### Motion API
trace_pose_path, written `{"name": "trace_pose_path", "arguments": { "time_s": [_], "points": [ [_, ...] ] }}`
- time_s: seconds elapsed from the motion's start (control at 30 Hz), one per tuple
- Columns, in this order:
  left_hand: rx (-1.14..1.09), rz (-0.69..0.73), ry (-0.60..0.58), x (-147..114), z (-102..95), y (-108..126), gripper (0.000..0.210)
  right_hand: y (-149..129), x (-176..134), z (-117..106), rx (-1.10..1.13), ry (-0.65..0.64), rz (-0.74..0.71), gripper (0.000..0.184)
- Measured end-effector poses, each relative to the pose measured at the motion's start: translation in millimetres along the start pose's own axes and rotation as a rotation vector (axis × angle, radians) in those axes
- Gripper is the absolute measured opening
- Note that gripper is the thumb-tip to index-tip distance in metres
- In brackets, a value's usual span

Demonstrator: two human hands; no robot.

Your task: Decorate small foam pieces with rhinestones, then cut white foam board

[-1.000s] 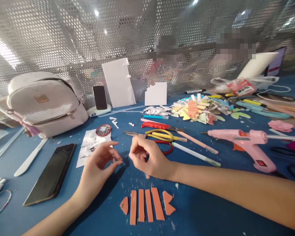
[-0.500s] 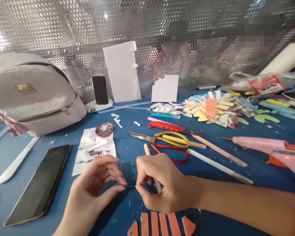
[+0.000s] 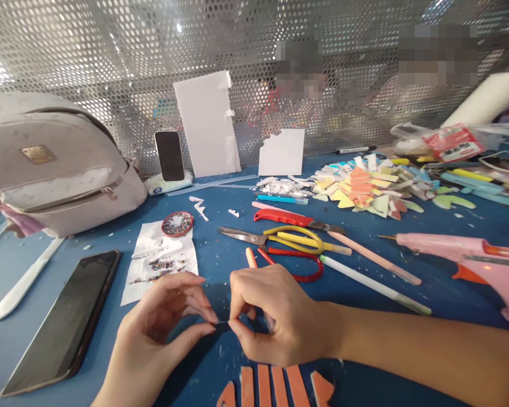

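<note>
Between the fingertips of both hands runs a thin, pale, thread-like strand (image 3: 223,321), too fine to identify. My left hand (image 3: 152,330) pinches one end between thumb and finger. At the other end, my right hand (image 3: 275,316) is closed in a pinch with its fingers curled. Below the hands lie several orange foam-like pieces (image 3: 264,387), partly cut off by the frame. Beyond my left hand is a white sheet (image 3: 131,291) bearing dark specks and a red-rimmed round dish (image 3: 177,224). Scissors (image 3: 244,236) with yellow and red handles lie beyond my right hand.
A dark phone (image 3: 63,322) and a white knife-like tool (image 3: 25,282) lie left, near a pale backpack (image 3: 63,164). To the right are a pink glue gun (image 3: 449,249), glue sticks, a red-handled cutter (image 3: 282,217) and heaped coloured scraps (image 3: 360,183). A perforated metal screen (image 3: 131,56) stands behind.
The view has shifted slightly, so the scene sits a little further left. My right hand is slightly nearer my left, narrowing the gap. Both pinches hold.
</note>
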State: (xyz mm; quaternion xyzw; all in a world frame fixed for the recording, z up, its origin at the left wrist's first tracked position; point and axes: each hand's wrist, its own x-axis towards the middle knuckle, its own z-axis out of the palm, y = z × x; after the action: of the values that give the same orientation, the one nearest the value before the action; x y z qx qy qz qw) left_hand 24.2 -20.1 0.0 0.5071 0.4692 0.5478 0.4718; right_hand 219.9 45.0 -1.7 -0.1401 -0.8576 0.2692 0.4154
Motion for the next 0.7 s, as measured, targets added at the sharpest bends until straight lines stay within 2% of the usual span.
{"name": "trace_pose_path", "arguments": {
  "time_s": [0.4, 0.7],
  "points": [
    [-0.006, -0.008, 0.028, -1.4, 1.3, -0.2, 0.033, -0.6, -0.2, -1.1, 0.021, -0.02, 0.011, 0.016],
    [-0.001, -0.005, -0.004, -1.3, 0.3, -0.5, 0.033, -1.1, 0.9, -0.9, 0.014, -0.021, 0.011, 0.014]
  ]
}}
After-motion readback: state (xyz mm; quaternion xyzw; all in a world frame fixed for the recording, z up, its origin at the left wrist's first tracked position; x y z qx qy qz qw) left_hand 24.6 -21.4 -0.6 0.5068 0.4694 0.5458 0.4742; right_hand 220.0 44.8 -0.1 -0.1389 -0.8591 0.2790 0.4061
